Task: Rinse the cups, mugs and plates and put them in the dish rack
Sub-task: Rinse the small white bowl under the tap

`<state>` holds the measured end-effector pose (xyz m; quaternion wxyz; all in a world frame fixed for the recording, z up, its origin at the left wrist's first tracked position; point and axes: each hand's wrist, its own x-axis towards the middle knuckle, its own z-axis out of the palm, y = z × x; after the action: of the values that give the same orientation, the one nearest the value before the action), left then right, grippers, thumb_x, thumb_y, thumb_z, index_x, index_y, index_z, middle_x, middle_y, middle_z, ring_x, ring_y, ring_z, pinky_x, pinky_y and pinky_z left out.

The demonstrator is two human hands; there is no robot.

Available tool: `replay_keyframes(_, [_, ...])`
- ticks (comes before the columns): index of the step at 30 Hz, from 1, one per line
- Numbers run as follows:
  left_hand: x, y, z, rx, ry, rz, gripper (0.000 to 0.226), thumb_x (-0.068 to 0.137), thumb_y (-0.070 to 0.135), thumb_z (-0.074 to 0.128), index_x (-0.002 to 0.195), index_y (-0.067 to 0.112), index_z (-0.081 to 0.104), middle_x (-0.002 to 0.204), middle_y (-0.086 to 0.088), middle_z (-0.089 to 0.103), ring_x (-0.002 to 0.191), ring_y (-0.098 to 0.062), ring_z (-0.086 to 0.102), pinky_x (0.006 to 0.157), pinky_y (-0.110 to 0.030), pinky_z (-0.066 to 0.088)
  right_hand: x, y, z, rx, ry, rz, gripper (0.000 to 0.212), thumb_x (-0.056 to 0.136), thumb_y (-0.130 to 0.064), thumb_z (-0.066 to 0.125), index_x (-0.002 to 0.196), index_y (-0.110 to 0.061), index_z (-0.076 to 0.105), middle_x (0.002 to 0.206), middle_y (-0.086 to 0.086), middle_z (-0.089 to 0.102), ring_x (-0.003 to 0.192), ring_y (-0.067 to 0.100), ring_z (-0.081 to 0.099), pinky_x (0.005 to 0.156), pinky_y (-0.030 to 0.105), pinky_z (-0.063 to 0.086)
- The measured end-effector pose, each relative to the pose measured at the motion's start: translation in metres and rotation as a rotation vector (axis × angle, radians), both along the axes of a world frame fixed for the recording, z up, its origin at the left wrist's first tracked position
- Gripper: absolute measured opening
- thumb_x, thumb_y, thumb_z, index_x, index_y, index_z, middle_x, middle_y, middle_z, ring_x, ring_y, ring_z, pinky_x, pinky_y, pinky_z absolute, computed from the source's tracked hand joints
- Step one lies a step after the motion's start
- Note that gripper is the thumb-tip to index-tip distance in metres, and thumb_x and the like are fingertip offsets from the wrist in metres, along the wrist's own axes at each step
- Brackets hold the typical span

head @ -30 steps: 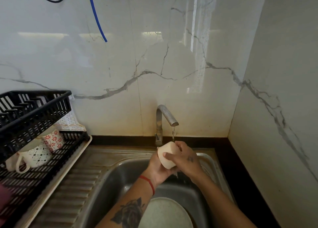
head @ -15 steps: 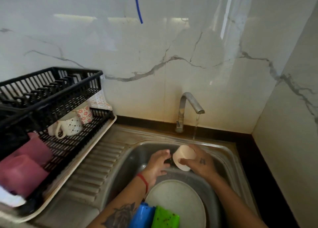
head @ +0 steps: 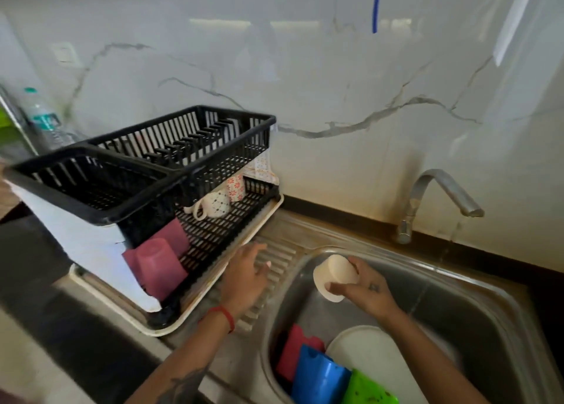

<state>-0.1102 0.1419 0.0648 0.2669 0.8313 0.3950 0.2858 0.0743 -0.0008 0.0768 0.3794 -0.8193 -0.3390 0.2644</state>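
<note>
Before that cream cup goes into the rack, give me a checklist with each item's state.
1. Right hand has a grip on the cream cup: ok.
2. Left hand free, open over the drainboard: ok.
3. Free slot on the dish rack lower tier, between the pink cups and patterned mug: ok.
4. Cup fully rinsed: cannot tell.
5. Tap shut off: not ok, water seems to be trickling.

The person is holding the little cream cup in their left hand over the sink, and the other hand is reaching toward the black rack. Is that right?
Not quite. The cream cup is in the right hand, not the left. The head view shows it held over the sink, while the empty left hand reaches toward the black rack. The rest is right.
</note>
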Motion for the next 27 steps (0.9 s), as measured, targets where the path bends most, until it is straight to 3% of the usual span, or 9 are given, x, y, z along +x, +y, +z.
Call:
replay_keyframes(2, [-0.014,0.014,0.008,0.043,0.007,0.012,0.040,0.090,0.011,0.062,0.129,0.006,0.056,0.131,-0.012,0.054,0.124,-0.027,0.048,0.106,-0.039,0.037,-0.015,0.019,0.012,0.002,-0.001,0.070,0.071,0.071,-0.022,0.082,0.133,-0.023,0.047,0.134,0.005,0.050,0.123,0.025,0.047,0.099,0.034,0.040])
replay_keyframes(6, [-0.028,0.046,0.009,0.075,0.145,0.042,0.052,0.090,0.021,0.061,0.139,0.011,0.044,0.141,-0.012,0.045,0.131,-0.028,0.039,0.107,-0.044,0.033,-0.046,0.063,0.035,0.035,-0.038,0.189,0.076,0.072,-0.020,0.081,0.138,-0.022,0.043,0.138,0.004,0.046,0.126,0.025,0.043,0.104,0.037,0.038])
replay_keyframes(11, [-0.030,0.080,-0.002,-0.068,0.386,0.037,0.076,0.092,0.041,0.056,0.152,0.021,0.015,0.159,-0.009,0.016,0.146,-0.029,0.013,0.114,-0.055,0.019,-0.070,0.125,0.053,0.085,-0.130,0.258,0.079,0.073,-0.018,0.079,0.142,-0.026,0.041,0.138,0.008,0.042,0.126,0.028,0.041,0.103,0.032,0.034])
replay_keyframes(21, [-0.024,0.126,-0.030,-0.106,0.451,0.086,0.077,0.094,0.045,0.049,0.153,0.019,0.007,0.160,-0.006,0.012,0.146,-0.026,0.014,0.116,-0.055,0.012,-0.065,0.265,0.040,0.031,-0.347,0.241,0.087,0.073,-0.026,0.080,0.145,-0.018,0.033,0.138,0.016,0.045,0.124,0.035,0.045,0.101,0.041,0.039])
replay_keyframes(24, [-0.030,0.124,-0.050,0.023,0.445,0.079,0.076,0.093,0.048,0.048,0.152,0.018,0.011,0.157,-0.006,0.021,0.143,-0.023,0.021,0.117,-0.046,0.015,-0.061,0.298,0.027,-0.025,-0.374,0.248,0.088,0.073,-0.024,0.079,0.146,-0.014,0.031,0.141,0.016,0.041,0.126,0.035,0.043,0.101,0.040,0.039])
replay_keyframes(27, [-0.029,0.124,-0.057,0.088,0.452,0.030,0.080,0.091,0.053,0.047,0.153,0.022,0.006,0.159,-0.003,0.017,0.145,-0.024,0.016,0.117,-0.048,0.004,-0.058,0.319,0.013,-0.090,-0.414,0.274,0.080,0.076,-0.024,0.077,0.143,-0.012,0.035,0.139,0.017,0.040,0.125,0.035,0.043,0.100,0.038,0.040])
